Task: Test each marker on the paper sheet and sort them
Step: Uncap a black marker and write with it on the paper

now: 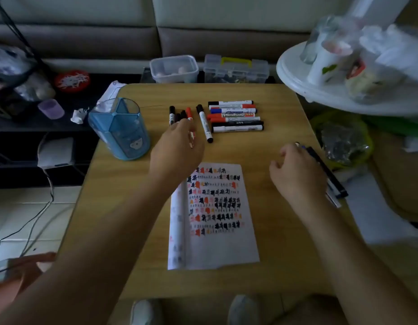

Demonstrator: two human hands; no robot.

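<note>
At eleven o'clock from the white paper sheet [226, 249], which is crowded with red and black test scribbles, sits the little bunch of black- and red-capped whiteboard markers [172, 113]. That's where the left hand [177, 148] is, out across the light wooden table [273, 102] with its fingers lying over the bunch's near ends. Those markers run twelve to six, caps away, in line with the reaching forearm, which looks like an easy line for a pinch. Whether the fingers have closed on one, I can't tell; the red-capped marker [188, 113] runs under them. Just beside the bunch at three o'clock lies a single black-capped white marker [205, 124], roughly the same axis, tipped a touch toward five. At twelve to one o'clock from the sheet, what looks like the sorted row of markers [233, 116] lies crosswise, nine to three. The right hand [297, 177] is out at two o'clock, fingers curled over the dark markers [329, 177] by the table's edge; gripping or just resting, I can't say. The left hand is plainly nearer the bunch, so I'd expect it to take the next one. The translucent blue pen holder [120, 130] stands apart at nine o'clock.
</note>
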